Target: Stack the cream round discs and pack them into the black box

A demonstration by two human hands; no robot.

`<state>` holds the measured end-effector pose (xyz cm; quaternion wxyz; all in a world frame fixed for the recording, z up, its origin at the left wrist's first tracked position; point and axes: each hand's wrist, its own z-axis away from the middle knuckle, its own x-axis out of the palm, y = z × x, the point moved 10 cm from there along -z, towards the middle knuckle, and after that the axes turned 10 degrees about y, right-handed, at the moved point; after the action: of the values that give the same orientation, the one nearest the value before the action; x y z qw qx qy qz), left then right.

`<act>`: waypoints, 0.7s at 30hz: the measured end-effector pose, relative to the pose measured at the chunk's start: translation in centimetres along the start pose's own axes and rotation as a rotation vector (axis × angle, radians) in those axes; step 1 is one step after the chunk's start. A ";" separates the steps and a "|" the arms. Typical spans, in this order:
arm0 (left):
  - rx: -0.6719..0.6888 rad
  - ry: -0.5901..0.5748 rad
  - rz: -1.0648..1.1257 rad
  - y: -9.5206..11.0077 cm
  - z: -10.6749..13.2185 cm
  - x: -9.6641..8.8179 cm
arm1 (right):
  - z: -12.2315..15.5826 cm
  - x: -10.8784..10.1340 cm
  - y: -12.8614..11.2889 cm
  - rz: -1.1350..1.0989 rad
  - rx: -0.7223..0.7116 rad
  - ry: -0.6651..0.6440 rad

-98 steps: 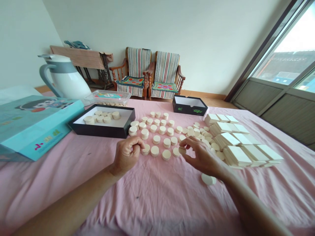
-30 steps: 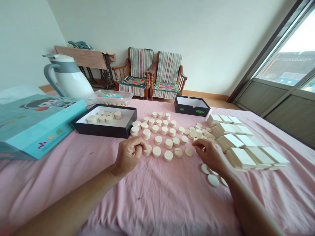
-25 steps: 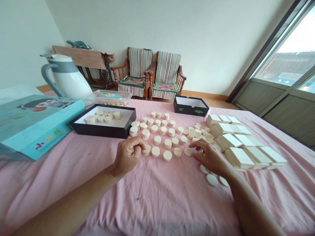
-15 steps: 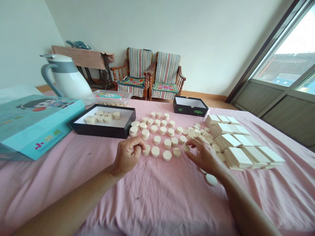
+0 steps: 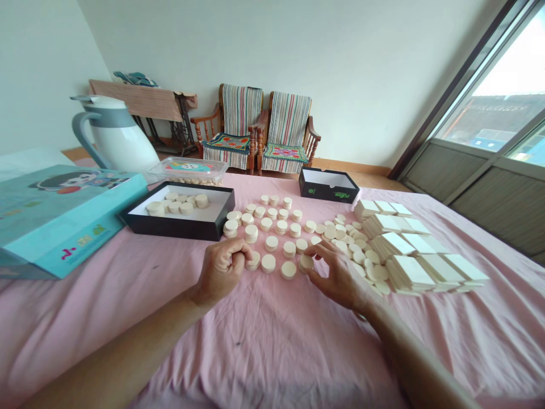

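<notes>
Sliding leftward since half a second ago, one pale disc is now sitting at the right-hand end of the nearest row of short stacks, the right hand travelling along with it. Thumb and fingertips are pinching the disc by its rim; whether it is fully resting on a stack below is remaining hard to tell. The step in hand is apparently stacking, and the next move is likely calling for squaring the edges and parting the fingers without nudging neighbours. Round, flat and cream-coloured, the disc is looking like plain wood. Left of that grip, past the row, the left hand is clenching into a fist just beside the end stack, showing nothing held. Right of the grip, loose discs are lying scattered, and farther right, piles of rectangular pieces are standing. Well to the grip's left, a black tray is holding more discs, everything resting on a pink-covered worktop.
</notes>
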<state>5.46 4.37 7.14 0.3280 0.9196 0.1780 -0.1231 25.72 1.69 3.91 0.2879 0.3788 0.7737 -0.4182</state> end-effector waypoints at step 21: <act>0.006 -0.005 -0.018 0.0 -0.1 0.1 | 0.6 -3.5 9.4 0.438 0.168 0.140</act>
<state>5.60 4.45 7.12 0.3246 0.9186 0.1849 -0.1291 35.47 3.41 2.22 0.2846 0.5882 0.6538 -0.3815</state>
